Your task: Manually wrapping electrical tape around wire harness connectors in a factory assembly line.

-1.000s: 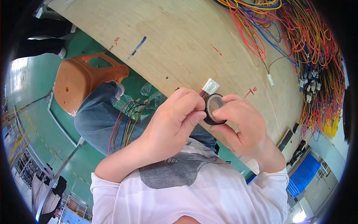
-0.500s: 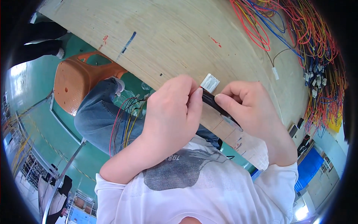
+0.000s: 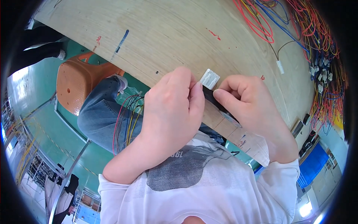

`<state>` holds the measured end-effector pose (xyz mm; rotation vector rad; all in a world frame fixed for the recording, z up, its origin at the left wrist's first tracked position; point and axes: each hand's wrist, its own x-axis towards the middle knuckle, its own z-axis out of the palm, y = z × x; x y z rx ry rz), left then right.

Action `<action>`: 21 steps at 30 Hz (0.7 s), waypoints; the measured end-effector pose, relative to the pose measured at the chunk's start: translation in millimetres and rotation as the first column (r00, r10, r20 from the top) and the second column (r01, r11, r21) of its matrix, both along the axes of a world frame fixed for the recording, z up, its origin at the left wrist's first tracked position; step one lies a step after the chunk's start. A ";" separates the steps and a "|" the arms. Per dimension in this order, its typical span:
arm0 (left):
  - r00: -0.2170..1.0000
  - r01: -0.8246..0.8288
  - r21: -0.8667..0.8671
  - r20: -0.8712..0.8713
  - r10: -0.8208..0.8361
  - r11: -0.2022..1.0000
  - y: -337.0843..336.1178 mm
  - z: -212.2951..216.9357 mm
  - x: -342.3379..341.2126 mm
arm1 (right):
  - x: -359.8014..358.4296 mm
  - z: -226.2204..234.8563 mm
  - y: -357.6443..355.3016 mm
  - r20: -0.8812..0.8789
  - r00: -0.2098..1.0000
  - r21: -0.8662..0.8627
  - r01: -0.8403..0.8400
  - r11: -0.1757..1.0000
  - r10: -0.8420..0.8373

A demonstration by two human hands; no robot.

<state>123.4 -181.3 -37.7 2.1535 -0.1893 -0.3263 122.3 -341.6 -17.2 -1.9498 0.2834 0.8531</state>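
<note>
Left hand point(image 3: 169, 102) pinches thin multicoloured wires point(image 3: 129, 121) tight beside white rectangular plastic connector point(image 3: 210, 78); right hand point(image 3: 248, 99) clamps black tape roll point(image 3: 213, 99).

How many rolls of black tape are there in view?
1: the black tape roll, in the right hand, near the white connector. The hand partly covers it; others may be hidden.

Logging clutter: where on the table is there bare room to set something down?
Bare but for small marks: the table between the blue stripe and coloured wires. Crowded: the right side, under those wires, and around the white connector, by the left hand and right hand.
</note>
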 end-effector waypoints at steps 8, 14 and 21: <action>1.000 0.010 0.030 -0.007 -0.010 0.999 -0.8 0.5 -0.1 | 2.9 1.0 -0.4 -0.028 0.999 0.007 0.022 1.000 -0.021; 1.000 0.018 0.052 -0.004 -0.018 0.998 -2.9 1.8 2.1 | 1.6 -1.1 -1.6 -0.035 0.998 0.039 0.051 0.998 -0.050; 1.000 0.008 0.048 -0.027 -0.007 0.999 -2.7 3.2 2.0 | 0.7 -0.9 -0.8 -0.008 0.998 0.057 0.056 0.997 -0.056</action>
